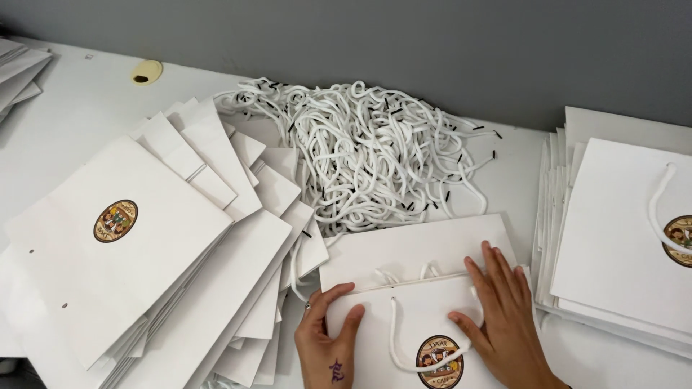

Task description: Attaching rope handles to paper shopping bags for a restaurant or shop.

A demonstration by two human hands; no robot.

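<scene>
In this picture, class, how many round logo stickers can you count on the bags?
3: one on the top bag of the left pile, one on the bag under the hands, one cut off at the right edge. Stacked bags may hide more.

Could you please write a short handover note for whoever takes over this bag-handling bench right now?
Left hand: flat on the left part of the flat white paper bag with the round logo, fingers open, holding nothing.
Right hand: flat on that bag's right side, also open.
The bag lies at the front centre of the white table; its white cord handle is already threaded.
Heap of loose white cords with black tips lies behind it.
Done: stack of corded bags on the right.
Left: fanned pile of white bags without cords on the left.
</scene>
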